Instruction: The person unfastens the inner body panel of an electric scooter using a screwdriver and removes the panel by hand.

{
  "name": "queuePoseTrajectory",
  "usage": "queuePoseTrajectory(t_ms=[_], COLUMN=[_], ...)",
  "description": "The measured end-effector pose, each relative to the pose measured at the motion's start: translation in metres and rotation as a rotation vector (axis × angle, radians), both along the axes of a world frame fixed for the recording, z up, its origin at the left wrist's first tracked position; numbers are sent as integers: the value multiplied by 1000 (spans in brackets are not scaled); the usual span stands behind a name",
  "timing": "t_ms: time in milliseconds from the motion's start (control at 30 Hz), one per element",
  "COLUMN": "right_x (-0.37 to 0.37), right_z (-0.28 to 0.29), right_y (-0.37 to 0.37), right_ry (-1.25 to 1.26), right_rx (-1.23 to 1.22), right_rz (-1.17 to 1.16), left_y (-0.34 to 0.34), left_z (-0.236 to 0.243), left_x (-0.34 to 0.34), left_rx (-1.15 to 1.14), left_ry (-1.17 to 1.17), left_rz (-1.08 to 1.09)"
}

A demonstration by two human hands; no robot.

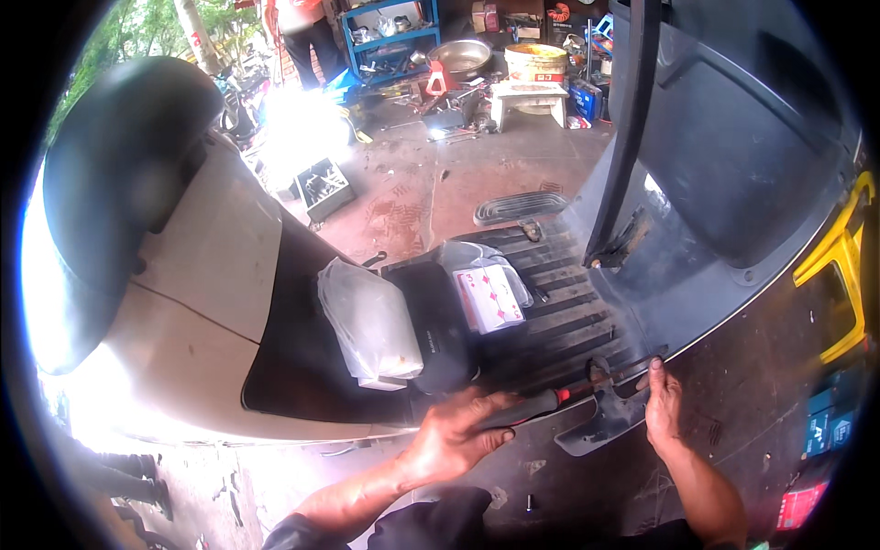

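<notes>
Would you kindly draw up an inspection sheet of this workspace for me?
Surface: ribbed dark footboard of a scooter.
Job's things: hand tool with a dark handle and red collar, by the dark footrest.
Clutter: bagged white box and diamond-patterned box on the scooter; loose bolt on the floor.
Left hand: closed on the tool's handle.
Right hand: near the tool's far end; contact unclear.
Cables: nothing clearly seen.
Surroundings: blue shelf, white stool, yellow frame.
</notes>
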State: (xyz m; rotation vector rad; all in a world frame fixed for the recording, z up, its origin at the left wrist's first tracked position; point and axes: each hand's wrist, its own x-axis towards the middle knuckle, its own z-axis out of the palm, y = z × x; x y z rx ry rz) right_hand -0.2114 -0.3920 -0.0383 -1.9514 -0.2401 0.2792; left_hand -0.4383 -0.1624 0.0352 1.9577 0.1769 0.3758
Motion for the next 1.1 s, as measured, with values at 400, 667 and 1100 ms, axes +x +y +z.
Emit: queuePoseTrajectory(t_ms=[400,667,1100], right_x=[6,1,0], right_z=[-13,1,7], right_y=[-4,-4,-4], right_ry=[-12,-27,-56], right_rx=[106,-6,36], right_rz=[-9,23,35], left_y=[-8,-12,-16], left_z=[-10,-12,-18], left_x=[-4,-9,-15], left_rx=[-20,7,1], left_ry=[40,-1,38], left_rz=[43,40,50])
